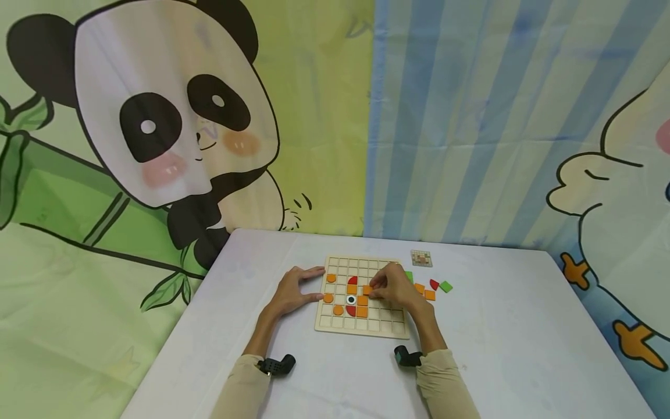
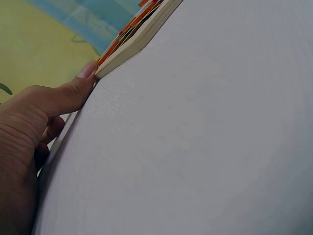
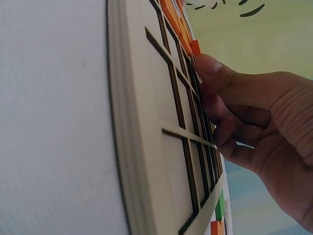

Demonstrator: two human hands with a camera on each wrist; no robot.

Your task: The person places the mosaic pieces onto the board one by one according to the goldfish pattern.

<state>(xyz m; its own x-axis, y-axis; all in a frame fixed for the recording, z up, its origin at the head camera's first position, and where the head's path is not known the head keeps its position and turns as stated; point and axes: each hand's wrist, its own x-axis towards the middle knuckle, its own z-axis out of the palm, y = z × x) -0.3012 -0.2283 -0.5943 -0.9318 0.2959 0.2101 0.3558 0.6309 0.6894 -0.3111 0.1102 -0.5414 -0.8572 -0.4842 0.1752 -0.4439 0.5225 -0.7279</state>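
A wooden grid board (image 1: 387,327) lies on the white table, bearing orange squares, several orange discs, red quarter-round pieces (image 1: 351,311) and an eye tile (image 1: 351,300). Along its left side, my left hand (image 1: 289,292) has thumb and forefinger spread, their tips at the edge; the left wrist view shows the thumb (image 2: 73,93) against the rim. My right hand (image 1: 396,286) reaches over the right half and pinches an orange square tile (image 1: 367,290) low beside the other orange squares. In the right wrist view, the thumb tip meets that orange tile (image 3: 195,47).
Loose orange squares (image 1: 430,295), a red piece (image 1: 434,284) and green tiles (image 1: 446,286) lie right of the board. A small patterned card (image 1: 421,258) sits behind them. Cartoon-printed curtains (image 1: 324,116) hang beyond the table (image 1: 523,326).
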